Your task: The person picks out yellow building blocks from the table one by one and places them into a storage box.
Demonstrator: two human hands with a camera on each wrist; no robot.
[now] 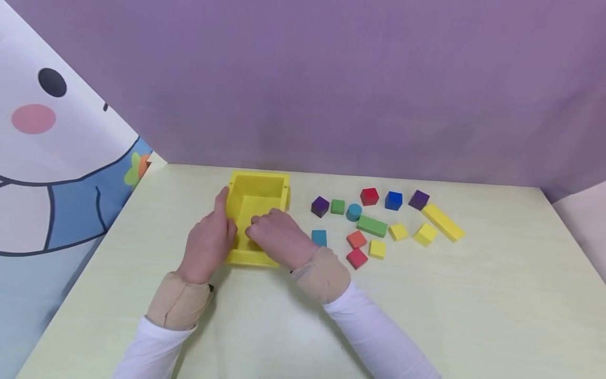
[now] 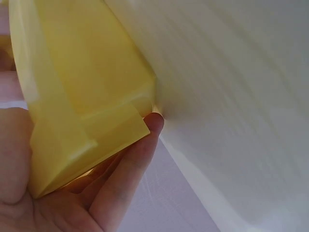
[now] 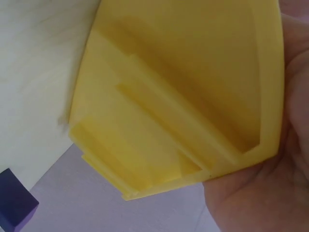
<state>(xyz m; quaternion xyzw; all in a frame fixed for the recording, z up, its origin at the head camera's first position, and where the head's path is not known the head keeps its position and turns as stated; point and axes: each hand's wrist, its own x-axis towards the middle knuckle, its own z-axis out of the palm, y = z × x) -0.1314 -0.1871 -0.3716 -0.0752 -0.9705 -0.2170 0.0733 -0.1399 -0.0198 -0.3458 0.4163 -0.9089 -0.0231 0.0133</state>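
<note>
White sleeves [image 1: 383,337] and tan wrist bands [image 1: 324,276] extend over the pale surface [image 1: 265,331] toward a yellow box [image 1: 251,258], which lies between the two hands with its hollow facing up. The left hand [image 1: 208,245] grips the left wall, thumb near the rim and fingers along the outside. The right hand [image 1: 281,237] is curled over the right wall and holds it; its fingertips are hidden. Just right of the right hand lies a teal block [image 1: 319,237]. Farther right are a red block [image 1: 357,258], a yellow cube [image 1: 377,249] and an orange block [image 1: 356,239], then a green bar [image 1: 372,226] and, farthest right of the hands, a yellow bar [image 1: 443,222]. Beyond these stand a teal cylinder [image 1: 354,212], a small green cube [image 1: 337,207] and a blue cube [image 1: 393,200]. A purple backdrop [image 1: 331,89] rises beyond the hands.
</note>
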